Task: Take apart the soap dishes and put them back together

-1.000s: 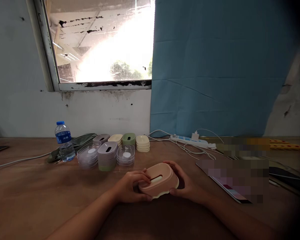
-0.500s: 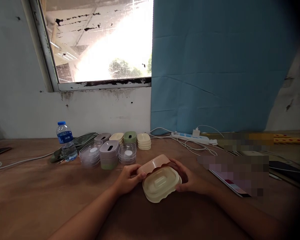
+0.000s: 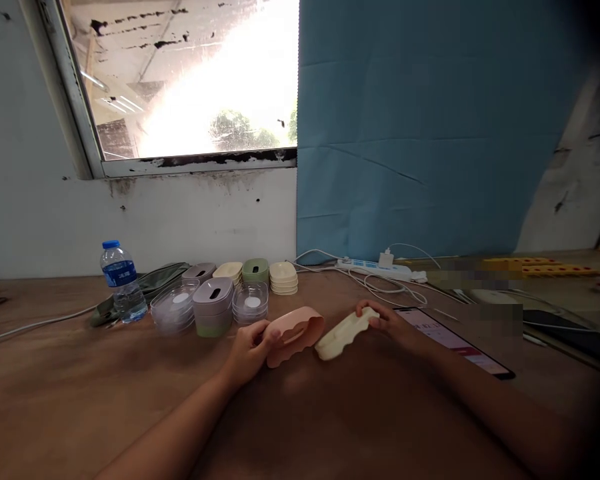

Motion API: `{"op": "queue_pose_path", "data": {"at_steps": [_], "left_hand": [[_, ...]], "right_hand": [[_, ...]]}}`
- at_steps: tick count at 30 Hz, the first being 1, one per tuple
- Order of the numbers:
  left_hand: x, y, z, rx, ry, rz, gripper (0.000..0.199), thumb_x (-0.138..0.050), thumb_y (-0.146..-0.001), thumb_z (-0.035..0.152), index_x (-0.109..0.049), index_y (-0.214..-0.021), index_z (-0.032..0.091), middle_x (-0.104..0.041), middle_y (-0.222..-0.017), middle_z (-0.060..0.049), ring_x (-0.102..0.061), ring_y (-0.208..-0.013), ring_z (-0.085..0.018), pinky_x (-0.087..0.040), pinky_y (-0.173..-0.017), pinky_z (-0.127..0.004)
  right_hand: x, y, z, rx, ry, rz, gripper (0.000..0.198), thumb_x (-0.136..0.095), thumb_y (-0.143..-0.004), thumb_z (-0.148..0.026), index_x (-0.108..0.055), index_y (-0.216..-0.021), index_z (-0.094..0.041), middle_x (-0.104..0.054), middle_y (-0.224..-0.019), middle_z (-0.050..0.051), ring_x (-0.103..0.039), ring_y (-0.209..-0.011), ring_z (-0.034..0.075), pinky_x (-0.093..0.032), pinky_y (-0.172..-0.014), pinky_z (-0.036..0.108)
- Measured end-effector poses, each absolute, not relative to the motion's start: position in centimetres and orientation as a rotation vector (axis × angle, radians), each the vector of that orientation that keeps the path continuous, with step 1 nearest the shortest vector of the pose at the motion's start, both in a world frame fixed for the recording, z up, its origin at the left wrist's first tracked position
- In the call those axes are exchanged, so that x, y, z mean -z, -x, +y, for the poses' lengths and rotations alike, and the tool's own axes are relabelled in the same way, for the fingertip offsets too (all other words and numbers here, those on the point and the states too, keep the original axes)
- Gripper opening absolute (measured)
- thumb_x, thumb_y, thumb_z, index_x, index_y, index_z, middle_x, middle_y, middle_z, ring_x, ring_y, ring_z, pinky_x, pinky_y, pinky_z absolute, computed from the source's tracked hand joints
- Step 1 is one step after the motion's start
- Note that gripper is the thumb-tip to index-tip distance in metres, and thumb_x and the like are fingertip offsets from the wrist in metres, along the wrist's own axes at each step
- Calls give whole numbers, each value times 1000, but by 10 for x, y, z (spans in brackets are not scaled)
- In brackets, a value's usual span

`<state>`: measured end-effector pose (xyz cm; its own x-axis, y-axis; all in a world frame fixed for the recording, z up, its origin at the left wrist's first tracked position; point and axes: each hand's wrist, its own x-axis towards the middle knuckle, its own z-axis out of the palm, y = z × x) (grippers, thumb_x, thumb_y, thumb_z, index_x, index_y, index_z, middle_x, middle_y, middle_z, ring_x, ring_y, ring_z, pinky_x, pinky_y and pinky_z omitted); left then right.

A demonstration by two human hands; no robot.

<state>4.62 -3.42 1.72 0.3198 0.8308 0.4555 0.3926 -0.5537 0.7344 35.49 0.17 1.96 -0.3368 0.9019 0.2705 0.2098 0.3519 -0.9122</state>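
My left hand [image 3: 253, 350] is closed on the left end of a pink plastic cover [image 3: 296, 330] with a wavy edge, tilted so that its hollow underside partly shows. To its right, my right hand [image 3: 387, 327] pinches the far end of a cream plastic piece [image 3: 344, 335], which also has a wavy edge and is turned on its side. The two pieces are apart, with a small gap between them. Both are held above the brown tabletop [image 3: 290, 427].
Behind my left hand stand purple containers [image 3: 214, 303], a green container [image 3: 255, 269], stacked clear lids [image 3: 250, 303] and stacked cream lids [image 3: 283, 277]. A water bottle [image 3: 123, 280] is at left. A phone [image 3: 455, 343], a power strip [image 3: 375, 268] and cables lie right.
The cream piece has come away from the pink cover and moved right with my right hand, turning on its side. The pink cover has tilted, showing its hollow underside. The view has shifted slightly.
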Motion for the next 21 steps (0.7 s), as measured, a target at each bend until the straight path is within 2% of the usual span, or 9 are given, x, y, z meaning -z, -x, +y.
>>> {"op": "queue_pose_path", "data": {"at_steps": [4, 8, 11, 13, 17, 21], "left_hand": [[-18, -46, -34, -1187, -2095, 1094, 38, -37, -84, 43, -53, -68, 13, -47, -61, 2, -40, -58, -10, -31, -53, -20], [-22, -46, -37, -1162, -2100, 1093, 38, -36, -85, 44, -55, -74, 13, -52, -65, 0, -45, -61, -12, -33, -56, -21], [-24, -47, -39, -1138, -2070, 1051, 37, -35, -85, 44, -56, -81, 14, -57, -72, -1, -49, -67, -14, -36, -60, -22], [-24, -47, -40, -1126, -2039, 1024, 36, -34, -86, 45, -54, -85, 15, -59, -76, -1, -51, -70, -15, -37, -63, -23], [-20, -48, -39, -1098, -1940, 984, 37, -30, -86, 48, -48, -92, 16, -57, -84, -2, -51, -76, -15, -39, -69, -25], [-19, -49, -39, -1056, -1881, 901, 36, -29, -86, 49, -43, -94, 17, -54, -88, -3, -50, -79, -15, -39, -71, -26]], "right_hand": [[-9, -358, 14, -919, 1251, -1534, 52, -37, -70, -70, -49, -72, -19, -47, -49, -2, -40, -40, 11, -29, -36, 22], [-8, -357, 17, -977, 1271, -1386, 61, -19, -76, -69, -52, -83, -19, -37, -38, -4, -32, -34, 11, -22, -32, 22], [-11, -354, 18, -980, 1169, -1360, 56, -20, -77, -66, -48, -93, -21, -39, -45, -4, -36, -35, 12, -25, -31, 23], [-10, -353, 19, -909, 1160, -1366, 45, -28, -78, -61, -45, -91, -22, -43, -51, -3, -42, -39, 13, -33, -34, 25], [-2, -351, 21, -766, 1164, -1430, 30, -46, -75, -50, -41, -89, -23, -50, -72, 0, -52, -54, 14, -47, -52, 30], [8, -342, 24, -582, 1152, -1536, 30, -49, -76, -45, -42, -95, -23, -50, -94, 4, -54, -63, 14, -48, -67, 35]]}}
